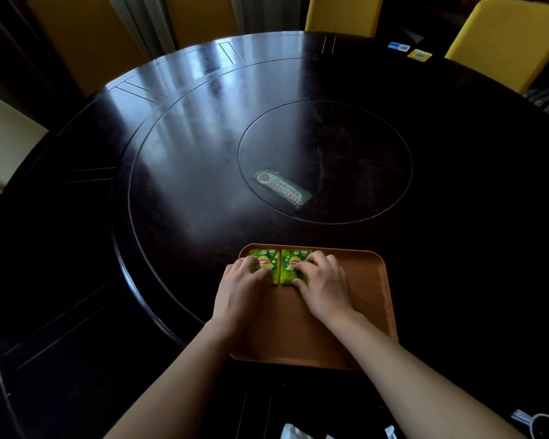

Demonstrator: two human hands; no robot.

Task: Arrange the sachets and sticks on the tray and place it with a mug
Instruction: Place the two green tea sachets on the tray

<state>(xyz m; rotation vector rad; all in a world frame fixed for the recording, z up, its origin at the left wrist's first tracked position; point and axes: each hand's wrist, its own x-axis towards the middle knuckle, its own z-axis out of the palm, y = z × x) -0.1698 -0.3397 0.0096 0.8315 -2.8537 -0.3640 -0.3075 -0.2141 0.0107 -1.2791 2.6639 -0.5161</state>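
Note:
A brown rectangular tray (366,299) lies on the dark round table near its front edge. Two green tea sachets lie side by side in the tray's far left corner. My left hand (241,286) rests on the left sachet (264,259), fingers curled over its near part. On the right sachet (290,258) my right hand (322,285) lies with fingers bent over its right and near edges. The sachets touch along their inner edges. No mug is clearly seen.
A flat greenish packet (281,190) lies on the inner disc of the table (171,153). Yellow chairs (504,36) stand around the far side. Blue and yellow cards (409,50) lie at the far right. White wrappers (293,432) and a clear object (539,423) sit at the bottom edge.

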